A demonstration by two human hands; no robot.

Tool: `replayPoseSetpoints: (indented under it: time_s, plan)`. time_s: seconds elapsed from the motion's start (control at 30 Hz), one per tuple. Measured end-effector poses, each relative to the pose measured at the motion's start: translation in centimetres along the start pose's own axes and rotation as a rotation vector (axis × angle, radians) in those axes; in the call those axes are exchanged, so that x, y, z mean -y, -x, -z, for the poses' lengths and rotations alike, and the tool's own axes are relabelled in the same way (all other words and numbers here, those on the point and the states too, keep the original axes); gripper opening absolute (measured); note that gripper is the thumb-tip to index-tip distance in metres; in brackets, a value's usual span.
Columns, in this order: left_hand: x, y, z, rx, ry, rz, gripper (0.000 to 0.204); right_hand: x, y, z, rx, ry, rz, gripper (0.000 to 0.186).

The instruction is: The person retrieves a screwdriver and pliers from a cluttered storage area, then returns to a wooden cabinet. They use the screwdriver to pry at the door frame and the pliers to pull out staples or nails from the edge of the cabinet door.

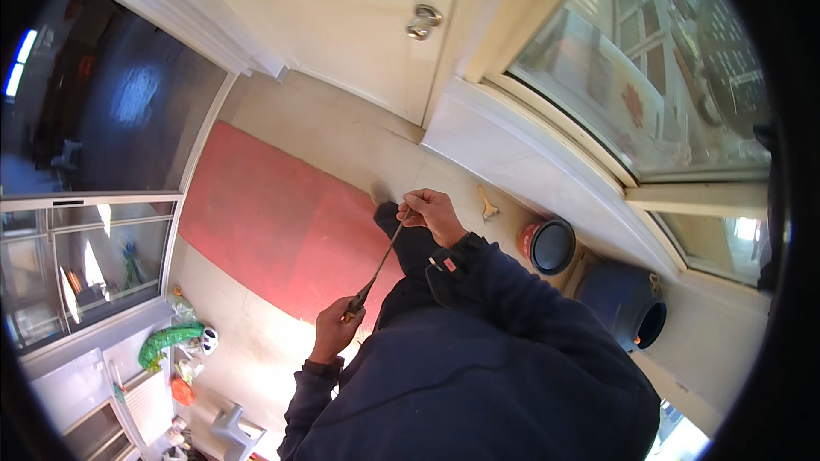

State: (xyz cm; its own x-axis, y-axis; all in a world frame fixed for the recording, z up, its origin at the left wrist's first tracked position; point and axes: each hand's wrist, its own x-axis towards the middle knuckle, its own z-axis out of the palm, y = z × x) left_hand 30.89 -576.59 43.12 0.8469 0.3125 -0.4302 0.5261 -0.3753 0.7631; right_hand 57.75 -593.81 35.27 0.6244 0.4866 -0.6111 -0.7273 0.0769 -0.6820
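My left hand (pixel 336 329) is closed around a dark pointed hand tool (pixel 356 300) with some yellow on its handle, perhaps pliers, low at the centre of the head view. A thin rod or wire (pixel 388 252) runs from that tool up to my right hand (pixel 431 215), whose thumb and fingers pinch its upper end. Both hands are held in front of my body, above my dark-clad leg and foot (pixel 389 220).
A red mat (pixel 248 205) lies on the tiled floor beside a cream door (pixel 342 34). At right stand a lidded bucket (pixel 551 246), a blue drum (pixel 606 299) and a brush-like tool (pixel 487 203). Left are glazed panels (pixel 111 265), green vegetables (pixel 166 341) and a grey stool (pixel 231 427).
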Motion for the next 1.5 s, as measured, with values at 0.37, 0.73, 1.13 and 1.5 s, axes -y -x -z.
replayPoseSetpoints:
  time_s: [0.37, 0.73, 1.13, 1.5]
  plan:
    - [1.8, -10.8, 17.6, -0.204, -0.051, 0.167, 0.028, 4.0, -20.9, -19.6, 0.134, 0.316, -0.225, 0.033]
    - [5.4, -17.9, 32.5, -0.386, 0.035, 0.266, 0.031, 8.4, -35.8, -40.5, 0.385, 0.573, -0.248, 0.031]
    - [16.8, -31.9, 59.1, -0.560, 0.033, 0.078, 0.027, 12.9, -53.9, -69.2, 0.363, 0.632, -0.052, 0.035]
    - [20.7, -42.7, 87.8, -0.716, 0.722, 0.089, 0.024, 16.2, -64.9, -90.4, 0.669, 0.845, 0.102, 0.022]
